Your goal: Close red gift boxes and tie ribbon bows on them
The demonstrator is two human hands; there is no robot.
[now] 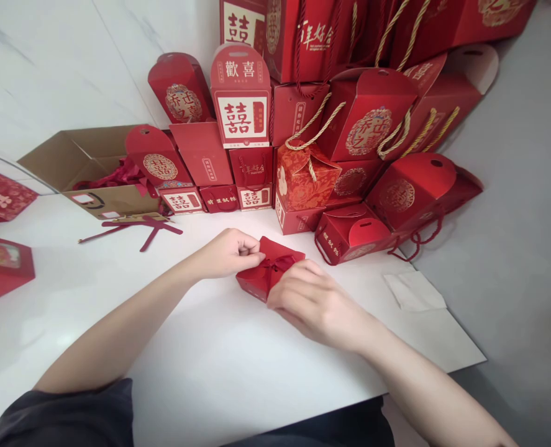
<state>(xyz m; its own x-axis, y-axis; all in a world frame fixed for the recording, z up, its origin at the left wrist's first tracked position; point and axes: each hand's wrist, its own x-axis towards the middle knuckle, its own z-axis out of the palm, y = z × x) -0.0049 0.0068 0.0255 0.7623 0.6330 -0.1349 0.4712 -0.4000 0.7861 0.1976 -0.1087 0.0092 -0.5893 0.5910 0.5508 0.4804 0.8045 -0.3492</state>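
Observation:
A small red gift box (251, 282) sits on the white table in front of me, with a dark red ribbon (279, 263) tied in a bow across its top. My left hand (231, 253) is closed at the box's left side, thumb and forefinger pinched at the left part of the bow. From the right, my right hand (315, 301) curls over the box's near right side, its fingers closed by the bow's right part. That hand covers the box's right corner and part of the ribbon, so its fingertips are partly hidden.
Stacked red gift boxes (245, 124), several with rope handles, line the back and right. An open cardboard box (121, 202) at back left holds red ribbons. Loose ribbon strips (151, 233) lie before it. A white tissue (415, 290) lies near the right table edge.

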